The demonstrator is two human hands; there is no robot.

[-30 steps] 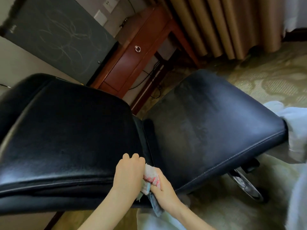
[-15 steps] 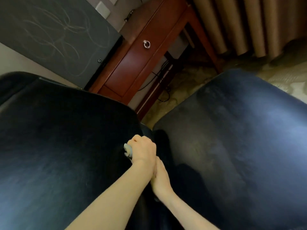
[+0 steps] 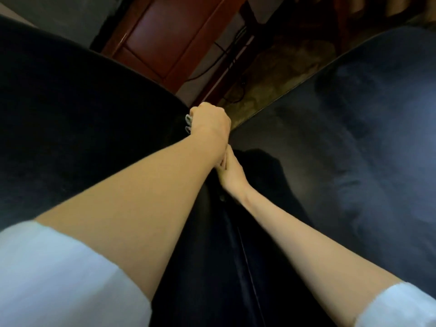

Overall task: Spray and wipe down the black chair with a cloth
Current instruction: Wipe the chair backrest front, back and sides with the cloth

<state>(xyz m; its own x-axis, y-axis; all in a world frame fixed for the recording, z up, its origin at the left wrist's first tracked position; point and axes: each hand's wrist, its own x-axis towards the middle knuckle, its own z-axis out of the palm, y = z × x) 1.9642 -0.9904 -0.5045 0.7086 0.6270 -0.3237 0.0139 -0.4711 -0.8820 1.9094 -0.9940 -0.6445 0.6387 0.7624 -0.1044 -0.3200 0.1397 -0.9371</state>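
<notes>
Our left hand (image 3: 210, 121) is clenched around the cloth (image 3: 188, 123). Only the cloth's pale edge shows, pressed to the black chair (image 3: 70, 119) at the far end of the crease between backrest and seat. Our right hand (image 3: 230, 169) lies in that crease under the left wrist, fingers mostly hidden, so we cannot tell whether it grips anything.

The chair (image 3: 77, 119) is black with grey haze on the seat, the cloth (image 3: 188, 123) pale grey, the sleeves (image 3: 59, 279) white, the cabinet (image 3: 169, 36) red-brown, the carpet (image 3: 271, 74) mottled tan.
</notes>
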